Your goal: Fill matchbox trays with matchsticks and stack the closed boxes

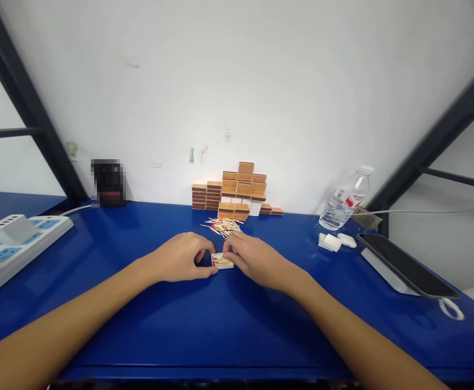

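The fingers (206, 269) of the left hand (182, 258) were curled in narrow around the left end of a matchbox tray (222, 262), thumb and fingertips pinching it against the worktop (220, 330). The right hand (257, 260) met it from the other side, its fingers (232, 251) bunched close and resting on the tray's far right edge, so both hands held the same small white tray. The tray lay flat on the blue worktop at the middle, between the two hands, with red-tipped matches showing inside it. Just behind the hands a loose heap of matches (222, 226) was scattered, and beyond that a stack of matchboxes (237, 189) stood against the white wall. A water bottle (344, 201) stood well off to the right, with a phone (407, 265) propped at a tilt near it. A power strip (15, 244) lay at the far left edge.
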Motion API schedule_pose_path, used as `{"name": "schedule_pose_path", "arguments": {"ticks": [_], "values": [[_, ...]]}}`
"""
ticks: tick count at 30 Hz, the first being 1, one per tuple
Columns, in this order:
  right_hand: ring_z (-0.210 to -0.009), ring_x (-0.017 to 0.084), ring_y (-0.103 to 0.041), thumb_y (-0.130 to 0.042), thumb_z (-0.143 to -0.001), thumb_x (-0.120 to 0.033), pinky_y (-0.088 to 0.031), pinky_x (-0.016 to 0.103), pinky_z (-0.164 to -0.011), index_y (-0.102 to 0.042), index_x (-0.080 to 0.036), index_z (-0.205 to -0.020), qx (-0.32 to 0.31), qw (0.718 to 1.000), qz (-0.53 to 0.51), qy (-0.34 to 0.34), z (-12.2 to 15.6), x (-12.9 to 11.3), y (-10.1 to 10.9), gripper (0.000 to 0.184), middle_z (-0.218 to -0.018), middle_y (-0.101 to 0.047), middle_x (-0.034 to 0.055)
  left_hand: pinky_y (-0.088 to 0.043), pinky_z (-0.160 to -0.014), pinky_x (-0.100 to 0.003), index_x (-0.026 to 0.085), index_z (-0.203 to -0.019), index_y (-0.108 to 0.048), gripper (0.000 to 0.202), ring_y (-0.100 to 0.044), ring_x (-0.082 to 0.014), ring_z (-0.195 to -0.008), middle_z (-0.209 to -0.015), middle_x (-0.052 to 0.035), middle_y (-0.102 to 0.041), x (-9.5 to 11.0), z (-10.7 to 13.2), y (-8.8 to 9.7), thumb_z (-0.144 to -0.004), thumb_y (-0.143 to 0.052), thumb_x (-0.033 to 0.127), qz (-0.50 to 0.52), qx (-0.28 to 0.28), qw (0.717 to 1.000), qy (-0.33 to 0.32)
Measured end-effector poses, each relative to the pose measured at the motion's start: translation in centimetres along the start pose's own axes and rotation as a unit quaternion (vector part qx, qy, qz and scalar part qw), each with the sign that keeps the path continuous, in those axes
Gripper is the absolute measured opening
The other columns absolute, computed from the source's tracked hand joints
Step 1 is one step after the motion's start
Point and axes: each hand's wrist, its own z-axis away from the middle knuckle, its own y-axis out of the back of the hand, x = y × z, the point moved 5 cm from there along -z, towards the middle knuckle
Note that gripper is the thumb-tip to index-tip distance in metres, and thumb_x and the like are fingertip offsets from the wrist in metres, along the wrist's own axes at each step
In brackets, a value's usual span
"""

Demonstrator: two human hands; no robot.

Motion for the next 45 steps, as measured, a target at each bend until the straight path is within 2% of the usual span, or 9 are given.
{"name": "schedule_pose_path", "arguments": {"ticks": [4,9,15,19,21,29,37,41,45], "values": [[-0.085,0.017,-0.057,-0.059,-0.102,-0.02,-0.038,0.029,-0.074,-0.063,-0.018,-0.097,-0.008,1.0,-0.009,-0.008,0.2,0.7,0.4,0.007,-0.102,-0.064,0.006,-0.034,-0.057,-0.028,0.021,-0.098,-0.076,0.026,-0.054,-0.0139,-0.06,-0.071,0.0009,-0.065,0.0,0.0,0.1,-0.087,-0.071,0.043,-0.003,-0.001,1.0,0.005],[-0.084,0.016,-0.056,-0.054,-0.104,-0.017,-0.039,0.029,-0.075,-0.061,-0.018,-0.096,-0.014,0.999,-0.031,-0.002,0.1,0.6,-0.1,0.01,-0.1,-0.064,0.0057,-0.033,-0.056,-0.028,0.02,-0.096,-0.075,0.026,-0.053,-0.0138,-0.059,-0.069,0.0009,-0.064,0.0,0.0,0.1,-0.087,-0.071,0.044,-0.004,-0.003,1.0,0.009],[-0.082,0.015,-0.055,-0.06,-0.1,-0.019,-0.038,0.027,-0.073,-0.064,-0.018,-0.09,0.029,0.997,-0.066,0.008,-0.4,1.0,0.0,0.011,-0.091,-0.063,0.0028,-0.034,-0.056,-0.028,0.02,-0.096,-0.076,0.025,-0.054,-0.0137,-0.059,-0.07,0.0003,-0.065,-0.1,0.1,0.0,-0.088,-0.07,0.043,0.002,0.011,1.0,-0.005],[-0.081,0.016,-0.055,-0.06,-0.101,-0.023,-0.038,0.028,-0.073,-0.066,-0.018,-0.094,0.109,0.992,-0.047,-0.043,-1.6,3.3,1.0,0.01,-0.09,-0.063,0.0029,-0.033,-0.056,-0.028,0.02,-0.097,-0.076,0.024,-0.054,-0.0133,-0.058,-0.069,0.0013,-0.065,0.0,0.0,0.0,-0.087,-0.071,0.042,0.006,0.008,1.0,0.001],[-0.085,0.016,-0.056,-0.064,-0.098,-0.022,-0.038,0.028,-0.076,-0.066,-0.017,-0.098,0.119,0.991,-0.029,-0.052,-2.3,4.4,1.2,0.006,-0.095,-0.063,0.0043,-0.034,-0.056,-0.028,0.021,-0.096,-0.076,0.023,-0.054,-0.0133,-0.058,-0.069,0.0015,-0.064,0.1,0.0,0.0,-0.087,-0.071,0.041,0.007,0.005,1.0,0.005],[-0.083,0.017,-0.056,-0.063,-0.1,-0.023,-0.039,0.028,-0.074,-0.064,-0.016,-0.086,0.068,0.996,-0.025,-0.042,-3.5,6.0,0.2,0.015,-0.089,-0.064,0.0047,-0.035,-0.056,-0.028,0.021,-0.092,-0.076,0.021,-0.054,-0.0134,-0.057,-0.067,0.0014,-0.064,0.1,0.1,0.1,-0.087,-0.071,0.041,0.016,0.012,1.0,-0.002],[-0.09,0.019,-0.059,-0.052,-0.105,-0.022,-0.045,0.03,-0.084,-0.062,-0.015,-0.097,0.027,0.997,-0.019,-0.064,-2.3,6.3,0.4,0.015,-0.103,-0.062,0.0091,-0.035,-0.055,-0.028,0.021,-0.097,-0.077,0.025,-0.055,-0.0133,-0.057,-0.068,0.0016,-0.065,-0.1,0.0,0.1,-0.086,-0.072,0.042,0.014,0.015,1.0,0.001],[-0.091,0.018,-0.058,-0.049,-0.106,-0.024,-0.046,0.03,-0.084,-0.06,-0.017,-0.095,0.027,0.995,-0.094,-0.021,-1.2,4.8,1.5,0.018,-0.1,-0.062,0.0066,-0.034,-0.056,-0.028,0.02,-0.099,-0.077,0.027,-0.055,-0.0137,-0.058,-0.069,0.0012,-0.065,-0.1,-0.1,0.0,-0.087,-0.072,0.044,0.004,0.013,1.0,0.013],[-0.089,0.018,-0.057,-0.052,-0.106,-0.026,-0.045,0.029,-0.081,-0.062,-0.019,-0.093,-0.005,0.994,-0.11,0.024,-0.8,2.5,0.8,0.017,-0.098,-0.064,0.0049,-0.033,-0.055,-0.028,0.02,-0.097,-0.076,0.025,-0.054,-0.0136,-0.057,-0.068,0.0013,-0.065,0.1,0.0,0.1,-0.087,-0.071,0.042,0.002,0.011,1.0,0.012]]}}
